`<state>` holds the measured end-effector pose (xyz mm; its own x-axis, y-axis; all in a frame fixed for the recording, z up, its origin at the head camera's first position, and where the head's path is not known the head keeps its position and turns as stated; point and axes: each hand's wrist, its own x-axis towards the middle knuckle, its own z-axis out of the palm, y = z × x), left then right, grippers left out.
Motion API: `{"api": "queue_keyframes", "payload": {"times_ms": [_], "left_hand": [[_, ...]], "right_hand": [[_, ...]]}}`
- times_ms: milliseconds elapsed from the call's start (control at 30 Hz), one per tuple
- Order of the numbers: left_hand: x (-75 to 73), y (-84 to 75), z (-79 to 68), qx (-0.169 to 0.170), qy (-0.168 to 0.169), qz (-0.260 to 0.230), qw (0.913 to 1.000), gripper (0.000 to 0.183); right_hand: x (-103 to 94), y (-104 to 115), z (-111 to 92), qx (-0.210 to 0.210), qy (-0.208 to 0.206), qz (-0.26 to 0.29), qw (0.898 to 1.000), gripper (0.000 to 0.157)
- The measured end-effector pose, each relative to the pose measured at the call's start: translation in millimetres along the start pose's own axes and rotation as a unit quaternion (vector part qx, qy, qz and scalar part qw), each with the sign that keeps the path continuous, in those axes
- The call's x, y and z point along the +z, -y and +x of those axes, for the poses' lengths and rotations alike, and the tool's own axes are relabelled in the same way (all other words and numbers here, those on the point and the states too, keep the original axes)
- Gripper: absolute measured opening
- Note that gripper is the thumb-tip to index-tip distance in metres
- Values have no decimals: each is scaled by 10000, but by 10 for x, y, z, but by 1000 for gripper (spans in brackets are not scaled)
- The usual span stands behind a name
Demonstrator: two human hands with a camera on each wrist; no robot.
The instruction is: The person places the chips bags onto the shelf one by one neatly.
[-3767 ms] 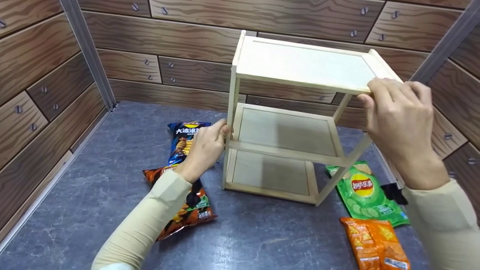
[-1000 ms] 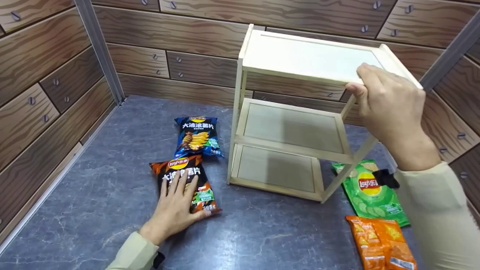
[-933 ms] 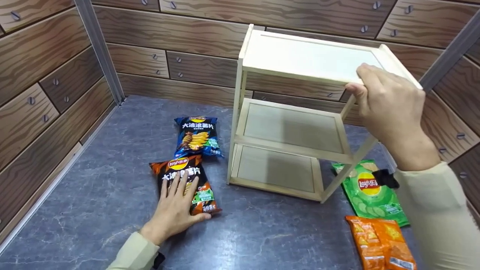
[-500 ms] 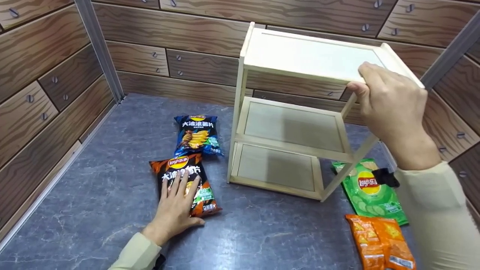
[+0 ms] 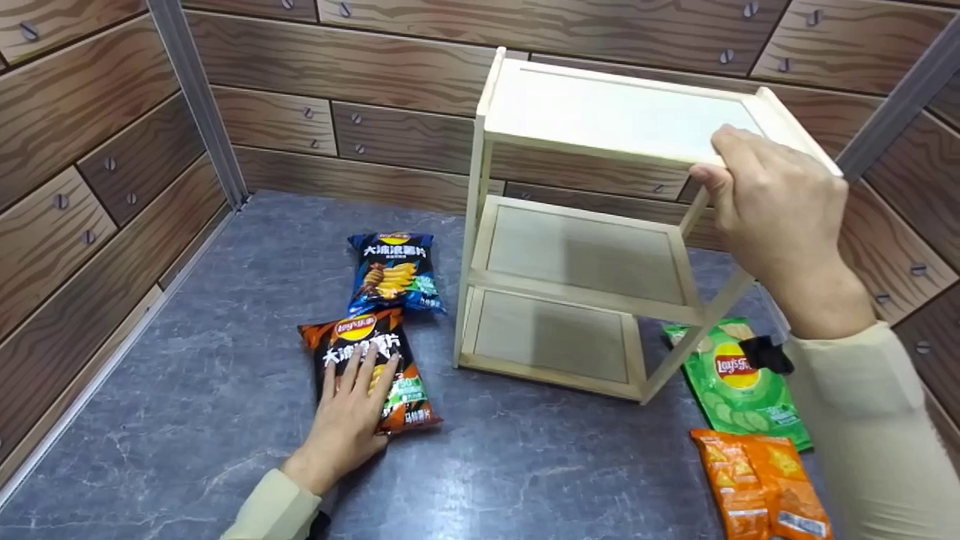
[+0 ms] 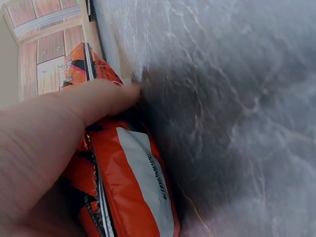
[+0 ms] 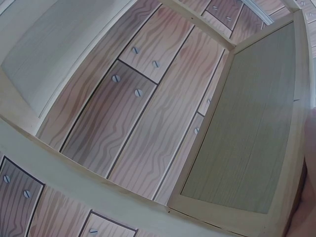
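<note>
A three-tier light wooden shelf (image 5: 585, 292) stands in the middle of the table in the head view. My right hand (image 5: 780, 199) grips the front right corner of its top board, thumb at the front edge, fingers over the top. My left hand (image 5: 349, 416) rests on a black and orange chip bag (image 5: 409, 409), fingers straight and spread across its front. In the left wrist view the thumb (image 6: 98, 101) lies against the side of the bag (image 6: 131, 182). The right wrist view shows the shelf's panel (image 7: 242, 123), with part of the hand at the right edge.
A blue and black chip bag (image 5: 394, 274) lies behind the orange one, touching it. Right of the shelf lie a green chip bag (image 5: 739, 397) and an orange snack bag (image 5: 757, 480). Wood-patterned walls (image 5: 375, 75) enclose the marbled grey table (image 5: 187, 420).
My left hand has gone from the shelf's left post down to the black and orange bag. Its thumb has since drawn in toward the bag. My right hand keeps its hold on the top board.
</note>
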<state>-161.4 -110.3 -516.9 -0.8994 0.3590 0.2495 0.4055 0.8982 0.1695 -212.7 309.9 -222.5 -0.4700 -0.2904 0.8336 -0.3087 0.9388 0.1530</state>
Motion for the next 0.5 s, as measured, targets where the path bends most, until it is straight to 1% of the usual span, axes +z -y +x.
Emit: {"api": "queue_keyframes", "payload": {"times_ms": [200, 500], "left_hand": [[-28, 26, -32, 60, -53, -22, 10000, 103], [-105, 28, -64, 220, -120, -95, 9996, 88]], "right_hand": [[5, 13, 16, -100, -15, -5, 9999, 70], [1, 5, 4, -16, -34, -11, 10000, 71]]}}
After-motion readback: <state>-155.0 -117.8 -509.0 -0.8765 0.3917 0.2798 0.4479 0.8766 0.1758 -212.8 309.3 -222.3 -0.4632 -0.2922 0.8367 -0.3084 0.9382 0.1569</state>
